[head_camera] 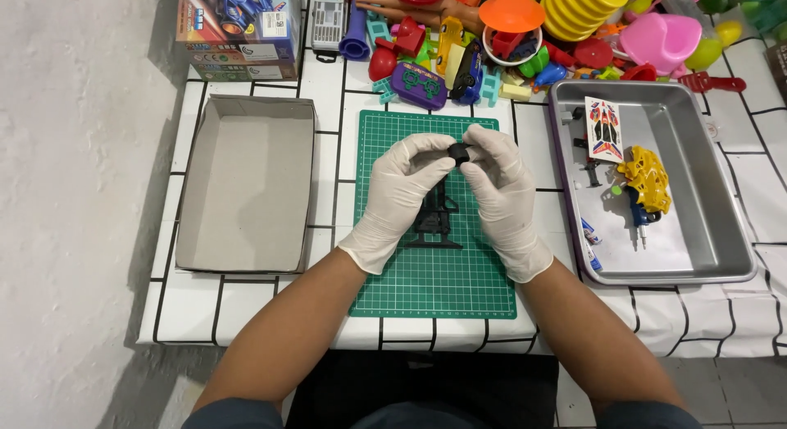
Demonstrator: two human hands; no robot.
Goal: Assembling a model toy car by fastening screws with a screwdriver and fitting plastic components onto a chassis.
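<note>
Both my hands wear white gloves and meet above a green cutting mat [434, 273]. Between the fingertips of my left hand [400, 191] and my right hand [502, 191] sits a small black wheel-like part [458, 154], pinched from both sides. Under the hands, a black toy-car chassis [434, 220] lies on the mat, partly hidden by my fingers. It is unclear whether the black part touches the chassis.
An empty cardboard box lid [246, 183] lies left of the mat. A metal tray [705, 191] on the right holds a yellow car body [648, 179], a sticker sheet [603, 130] and small tools. Colourful plastic toys [525, 36] and a toy-car box [238, 27] crowd the back edge.
</note>
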